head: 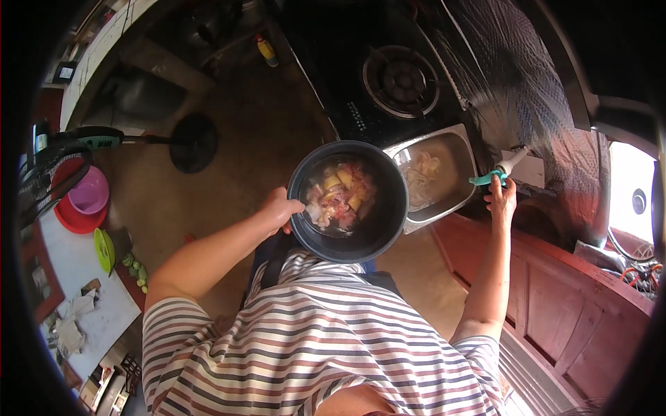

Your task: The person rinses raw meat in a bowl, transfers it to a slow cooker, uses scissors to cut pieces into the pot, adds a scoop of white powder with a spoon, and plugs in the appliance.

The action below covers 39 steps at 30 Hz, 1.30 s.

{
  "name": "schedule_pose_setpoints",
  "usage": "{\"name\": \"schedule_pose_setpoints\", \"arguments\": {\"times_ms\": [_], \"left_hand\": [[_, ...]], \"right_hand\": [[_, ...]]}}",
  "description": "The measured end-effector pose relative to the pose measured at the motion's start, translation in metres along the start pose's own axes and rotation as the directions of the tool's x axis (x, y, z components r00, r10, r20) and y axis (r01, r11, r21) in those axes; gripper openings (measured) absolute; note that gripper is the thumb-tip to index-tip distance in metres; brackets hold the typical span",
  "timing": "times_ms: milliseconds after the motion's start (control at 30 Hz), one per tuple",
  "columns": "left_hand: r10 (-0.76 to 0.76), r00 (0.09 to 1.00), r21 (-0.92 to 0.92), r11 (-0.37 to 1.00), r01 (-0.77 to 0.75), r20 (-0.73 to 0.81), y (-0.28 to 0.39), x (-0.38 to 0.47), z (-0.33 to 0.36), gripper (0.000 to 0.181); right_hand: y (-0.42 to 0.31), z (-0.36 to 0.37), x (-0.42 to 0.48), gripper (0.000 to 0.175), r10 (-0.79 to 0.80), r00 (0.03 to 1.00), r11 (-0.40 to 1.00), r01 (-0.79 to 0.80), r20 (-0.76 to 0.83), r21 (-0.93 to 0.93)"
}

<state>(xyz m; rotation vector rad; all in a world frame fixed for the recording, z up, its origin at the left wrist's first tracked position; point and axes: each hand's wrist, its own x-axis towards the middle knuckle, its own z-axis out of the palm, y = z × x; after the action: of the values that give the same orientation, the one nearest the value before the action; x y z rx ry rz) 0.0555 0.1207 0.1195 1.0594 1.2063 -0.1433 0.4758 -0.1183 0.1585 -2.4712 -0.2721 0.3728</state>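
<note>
My left hand (281, 210) grips the left rim of a dark round pot (387, 229), which is held level in front of my body. Inside the pot, pieces of raw meat (343, 208) with yellow chunks lie in liquid. My right hand (502, 200) has its fingertips on the teal handle of a faucet (491, 178). Below the faucet's left side is a rectangular metal basin (471, 156) with cloudy water and pale food pieces (424, 166) in it. The pot's right edge overlaps the basin's left side. Whether water runs from the faucet cannot be made out.
A black gas stove (343, 78) with a round burner (403, 83) adjoins the basin. Foil (562, 151) covers the wall. A reddish wooden cabinet (551, 307) stands right. At left, a pale table (109, 312) stands near pink (89, 191) and green basins (104, 250).
</note>
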Motion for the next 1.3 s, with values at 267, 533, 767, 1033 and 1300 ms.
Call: {"name": "schedule_pose_setpoints", "arguments": {"times_ms": [267, 533, 767, 1033, 1300], "left_hand": [[-0.057, 0.995, -0.183, 0.981, 0.071, 0.083, -0.008, -0.017, 0.039, 0.015], [-0.002, 0.997, -0.266, 0.964, -0.017, -0.073, 0.007, -0.054, 0.02, 0.019], [0.081, 0.987, -0.251, 0.961, -0.114, -0.139, 0.022, -0.056, -0.063, 0.022], [0.135, 0.963, -0.31, 0.928, -0.205, -0.232, 0.019, -0.068, -0.166, 0.026], [0.17, 0.933, -0.421, 0.856, -0.298, -0.316, 0.01, -0.076, -0.238, 0.017]], "right_hand": [[0.009, -0.021, 0.003, 0.049, -0.136, 0.985, 0.989, 0.128, 0.105, 0.077], [0.043, -0.01, -0.05, 0.03, -0.34, 0.755, 0.325, -0.465, 0.561, 0.823], [-0.059, 0.089, -0.131, 0.046, -0.283, 0.689, 0.942, 0.07, 0.668, 0.328], [-0.208, 0.194, -0.213, 0.047, -0.124, 0.373, 0.969, -0.155, 0.919, 0.193], [-0.307, 0.236, -0.227, 0.05, -0.216, 0.381, 0.966, 0.217, 0.899, 0.14]]}}
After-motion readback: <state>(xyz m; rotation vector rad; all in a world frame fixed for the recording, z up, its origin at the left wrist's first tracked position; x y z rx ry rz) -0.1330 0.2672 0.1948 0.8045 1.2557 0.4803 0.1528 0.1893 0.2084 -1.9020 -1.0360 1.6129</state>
